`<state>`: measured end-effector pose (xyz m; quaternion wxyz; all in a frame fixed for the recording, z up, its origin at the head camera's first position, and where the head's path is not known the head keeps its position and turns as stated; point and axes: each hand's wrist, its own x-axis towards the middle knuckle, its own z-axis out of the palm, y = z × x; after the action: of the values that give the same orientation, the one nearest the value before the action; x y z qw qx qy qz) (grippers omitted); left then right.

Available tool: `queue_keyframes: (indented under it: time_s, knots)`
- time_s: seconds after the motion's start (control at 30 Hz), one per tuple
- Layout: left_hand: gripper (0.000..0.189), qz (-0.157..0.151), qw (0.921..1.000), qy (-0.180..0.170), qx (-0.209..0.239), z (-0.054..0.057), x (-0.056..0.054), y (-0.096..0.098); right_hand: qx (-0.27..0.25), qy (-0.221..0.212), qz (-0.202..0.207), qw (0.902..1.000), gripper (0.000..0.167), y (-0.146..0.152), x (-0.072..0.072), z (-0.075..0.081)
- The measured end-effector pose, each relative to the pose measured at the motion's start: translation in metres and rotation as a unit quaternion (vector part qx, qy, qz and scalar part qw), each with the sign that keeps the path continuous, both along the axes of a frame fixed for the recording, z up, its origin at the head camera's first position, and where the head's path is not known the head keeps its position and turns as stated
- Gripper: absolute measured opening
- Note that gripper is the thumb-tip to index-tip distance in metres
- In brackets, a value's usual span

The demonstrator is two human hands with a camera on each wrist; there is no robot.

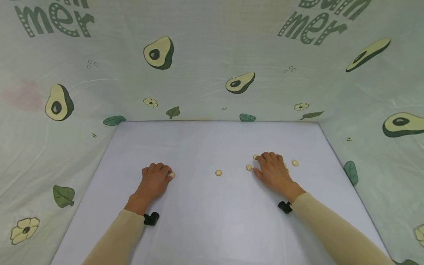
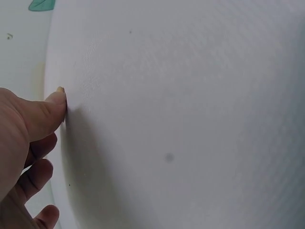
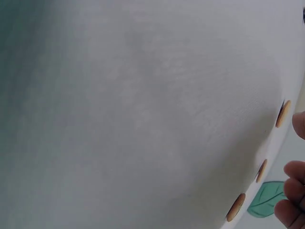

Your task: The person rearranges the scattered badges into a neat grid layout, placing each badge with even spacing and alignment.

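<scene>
In the head view my left hand is at the left of the white table, pinching a small round beige button between thumb and forefinger. Only a sliver of that button shows past the thumb in the left wrist view. My right hand is over the right part of the table, thumb and fingers apart and loosely bent. Two buttons lie beside its fingers, one button near the thumb and another button by the fingertips. The right wrist view shows buttons just apart from the fingers.
A single button lies mid-table between the hands. Another button is right of the right hand, with more partly hidden behind that hand. Cloth printed with avocados surrounds the white table at the back and sides.
</scene>
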<state>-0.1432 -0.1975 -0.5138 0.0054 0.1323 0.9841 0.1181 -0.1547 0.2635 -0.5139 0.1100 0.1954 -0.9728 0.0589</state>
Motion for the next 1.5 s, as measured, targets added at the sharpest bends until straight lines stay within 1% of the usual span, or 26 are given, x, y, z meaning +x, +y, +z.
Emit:
queue_keyframes:
  time_s: [0.13,0.43,0.53,0.67,0.8,0.97,1.17,1.33,1.5]
  knots:
    - [0.019,0.002,1.0,0.0,0.001,0.0,0.001,0.0,0.011,-0.02,0.014,0.9996,0.043,-0.005,-0.004,0.0]
    - [0.02,0.006,1.0,0.001,0.008,0.001,0.003,0.001,0.033,-0.017,0.029,0.9989,0.029,-0.016,-0.008,-0.002]
    - [0.02,0.007,0.9999,0.001,0.01,0.001,0.003,0.002,0.03,-0.026,0.036,0.9986,0.025,-0.016,-0.009,-0.003]
    - [0.019,0.007,0.9999,-0.002,0.011,-0.001,0.003,0.002,0.017,-0.036,0.04,0.9984,0.025,-0.015,-0.009,-0.003]
    - [0.018,0.009,0.9999,-0.005,0.014,-0.002,0.003,0.002,0.006,-0.035,0.044,0.9984,0.028,-0.014,-0.01,-0.003]
    - [0.017,0.01,0.9997,-0.004,0.021,0.0,0.004,0.002,0.01,-0.037,0.056,0.9977,0.024,-0.014,-0.011,-0.004]
    - [0.017,0.009,0.9997,-0.005,0.022,0.001,0.004,0.003,0.002,-0.036,0.052,0.998,0.026,-0.014,-0.011,-0.002]
    - [0.017,0.013,0.9996,-0.009,0.025,0.001,0.004,0.003,0.002,-0.025,0.065,0.9976,0.022,-0.014,-0.013,-0.001]
    - [0.017,0.013,0.9996,-0.01,0.022,0.001,0.005,0.003,-0.011,-0.028,0.077,0.9966,0.02,-0.016,-0.016,0.001]
